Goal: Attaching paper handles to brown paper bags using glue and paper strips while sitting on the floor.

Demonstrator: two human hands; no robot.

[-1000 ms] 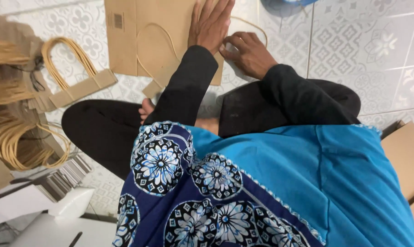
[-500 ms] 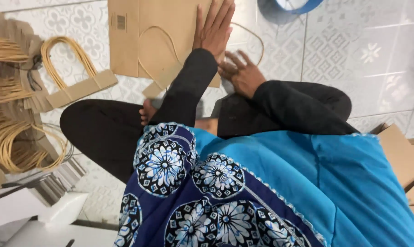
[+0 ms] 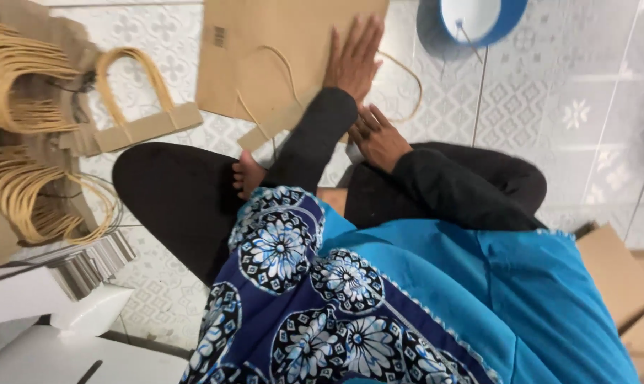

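**Right hand withdrawn from bag; left hand kept flat on it**

Patterned white floor tiles [image 3: 549,114] form the work surface, on which the person is seated cross-legged. A flat brown paper bag [image 3: 265,57] lies on the tiles ahead of the knees, with its cord handle [image 3: 407,85] looping out past the right edge. The left hand [image 3: 354,60] is pressed on the bag, palm down, fingers straight and close together, as it was a second ago. The right hand [image 3: 379,139] has been drawn back from beside the left hand to a position near the lap; its fingers are loosely spread and nothing is seen held in it. It is judged that pressing of the handle strip [image 3: 279,128] is being finished with one hand alone.

A stack of finished handles [image 3: 23,107] is noted at the left, partly cut off. A blue round container [image 3: 482,21] is cropped by the top edge. The bag's lower edge is hidden by the left sleeve; what is under the palm cannot be made out.
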